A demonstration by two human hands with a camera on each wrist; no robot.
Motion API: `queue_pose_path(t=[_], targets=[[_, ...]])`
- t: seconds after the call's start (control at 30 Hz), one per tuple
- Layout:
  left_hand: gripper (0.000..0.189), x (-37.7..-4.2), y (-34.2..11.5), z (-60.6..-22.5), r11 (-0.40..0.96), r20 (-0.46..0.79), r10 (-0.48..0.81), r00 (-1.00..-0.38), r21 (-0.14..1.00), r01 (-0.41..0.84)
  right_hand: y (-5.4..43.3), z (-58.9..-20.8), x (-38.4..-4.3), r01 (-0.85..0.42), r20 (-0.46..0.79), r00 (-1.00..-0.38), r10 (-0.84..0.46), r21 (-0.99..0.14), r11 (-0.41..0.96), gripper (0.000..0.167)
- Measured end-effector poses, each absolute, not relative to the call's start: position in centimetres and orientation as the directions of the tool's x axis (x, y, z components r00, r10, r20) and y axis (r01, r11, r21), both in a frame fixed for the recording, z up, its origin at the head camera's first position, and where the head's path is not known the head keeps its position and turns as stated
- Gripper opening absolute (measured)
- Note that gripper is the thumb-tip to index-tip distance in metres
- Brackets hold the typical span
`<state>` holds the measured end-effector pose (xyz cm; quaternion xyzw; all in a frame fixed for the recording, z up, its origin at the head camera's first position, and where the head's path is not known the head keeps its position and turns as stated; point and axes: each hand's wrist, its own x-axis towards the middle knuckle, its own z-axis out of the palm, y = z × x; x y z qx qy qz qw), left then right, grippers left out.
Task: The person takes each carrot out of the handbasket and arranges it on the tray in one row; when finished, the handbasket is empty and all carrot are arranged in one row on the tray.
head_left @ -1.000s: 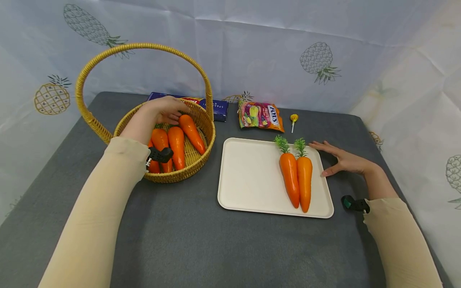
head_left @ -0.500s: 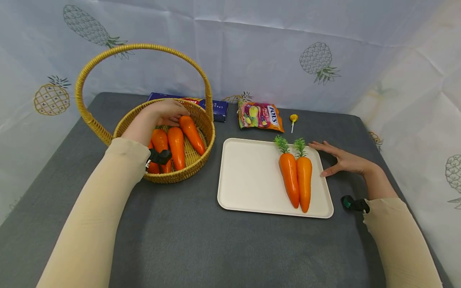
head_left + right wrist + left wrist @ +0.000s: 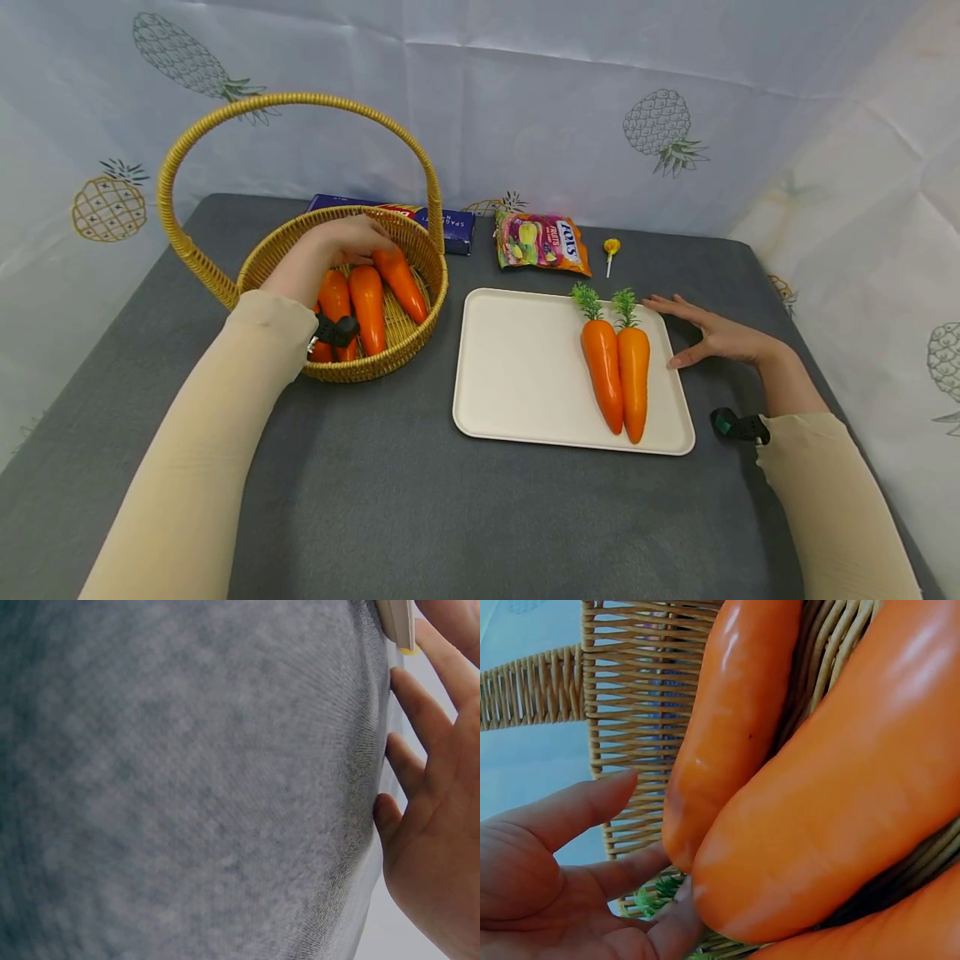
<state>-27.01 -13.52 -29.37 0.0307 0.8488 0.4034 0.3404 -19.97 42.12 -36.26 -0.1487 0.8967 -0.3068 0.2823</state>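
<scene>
- Standing at the left on the dark grey tabletop (image 3: 450, 517), the yellow wicker basket (image 3: 375, 367) carries its arched handle (image 3: 300, 98) upright.
- Lying inside it, side by side, are four visible orange carrots (image 3: 367, 308), blunt ends toward the far wall; the leftmost is partly covered by my wrist with its black strap (image 3: 337, 329).
- My left hand (image 3: 341, 237) is inside the basket, over the blunt end of the rightmost basket carrot (image 3: 405, 287). The left wrist view shows my thumb held wide of the fingers and apart from the carrots; my fingertips run in behind two blunt ends, beside green tops (image 3: 660, 894). Whether those hidden tips pinch anything, I cannot tell.
- Behind the basket lies a blue spaghetti box (image 3: 456, 231), partly hidden.
- Right of the basket, well apart, lies a cream rectangular tray (image 3: 525, 367).
- Beyond the tray rests a Fox's Fruits bag (image 3: 542, 242).
- On the tray's right half, two leafy carrots (image 3: 603, 375) lie side by side, green ends away from me.
- Just beside the bag lies a yellow lollipop (image 3: 612, 247).
- My right hand (image 3: 712, 333) rests at the tray's right edge, fingers spread, thumb at the rim.
</scene>
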Motion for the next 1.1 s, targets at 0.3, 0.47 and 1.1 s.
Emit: queue_pose_path(t=[0.3, 0.47, 1.1], targets=[[0.053, -27.2, -12.6, -29.4, 0.757, -0.555, 0.302, -0.775, 0.634, -0.158, 42.2, -36.3, -19.9, -0.081, -0.420, -0.798, -0.432, -0.635, 0.768, 0.100], [0.051, -27.2, -12.5, -29.6, 0.758, -0.538, 0.299, -0.788, 0.636, -0.146, 42.3, -36.4, -20.0, -0.085, -0.417, -0.797, -0.437, -0.638, 0.765, 0.100], [0.024, -27.4, -11.9, -30.6, 0.755, -0.501, 0.219, -0.837, 0.631, -0.180, 42.1, -36.2, -20.0, -0.092, -0.414, -0.795, -0.443, -0.640, 0.763, 0.099]])
